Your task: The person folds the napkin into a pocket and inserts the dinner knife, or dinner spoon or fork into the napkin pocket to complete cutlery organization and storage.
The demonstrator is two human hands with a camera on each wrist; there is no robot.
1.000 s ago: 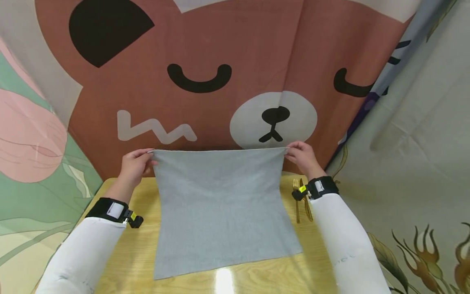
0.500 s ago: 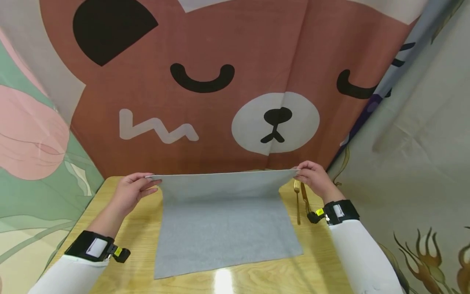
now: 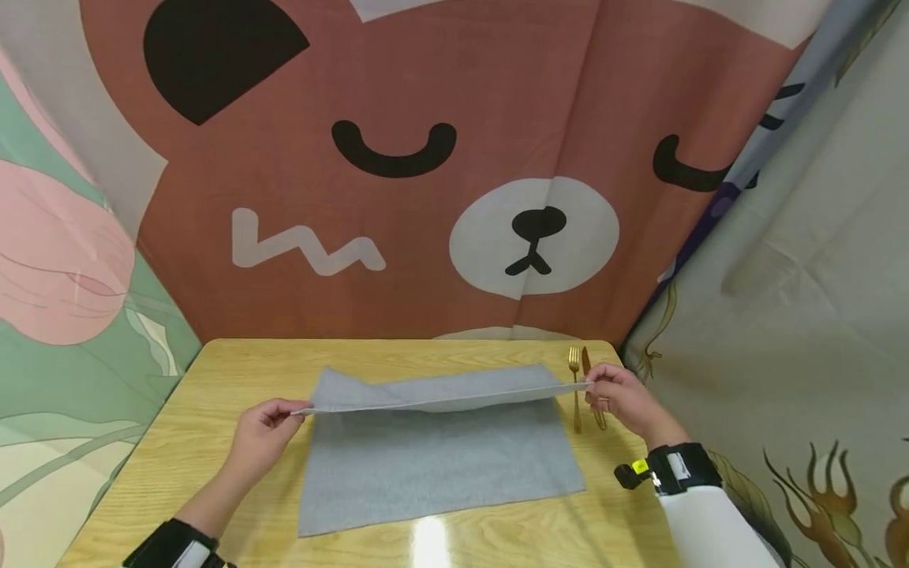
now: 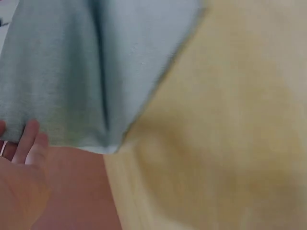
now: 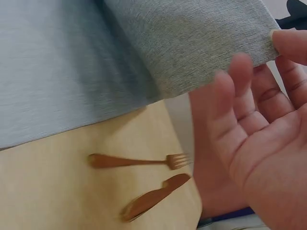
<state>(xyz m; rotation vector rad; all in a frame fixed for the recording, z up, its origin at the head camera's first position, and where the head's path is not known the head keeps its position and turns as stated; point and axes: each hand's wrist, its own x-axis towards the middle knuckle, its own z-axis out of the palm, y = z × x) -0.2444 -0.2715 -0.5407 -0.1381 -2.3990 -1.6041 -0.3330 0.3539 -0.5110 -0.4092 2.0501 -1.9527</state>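
A grey-blue cloth [image 3: 440, 461] lies on the wooden table, its near part flat and its far part lifted and folding over toward the person. At the cloth's left corner, my left hand [image 3: 263, 434] pinches the raised edge between thumb and fingers. My right hand [image 3: 628, 401] pinches the opposite corner, just above the cutlery. In the left wrist view the cloth [image 4: 57, 72] hangs from the fingertips of the left hand [image 4: 21, 177]. The right wrist view has the cloth's corner [image 5: 230, 43] under the thumb of the right hand [image 5: 268, 120], the other fingers spread.
A gold fork [image 3: 575, 394] and a gold knife [image 3: 598, 414] lie side by side on the wooden table [image 3: 234, 371], right of the cloth. Behind the table hangs a curtain [image 3: 398, 308] with a bear print. A pale curtain [image 3: 802, 315] is on the right.
Both hands have come down and toward the person, still pinching the two corners. The cloth's far edge, earlier held up high, now folds over its near half.
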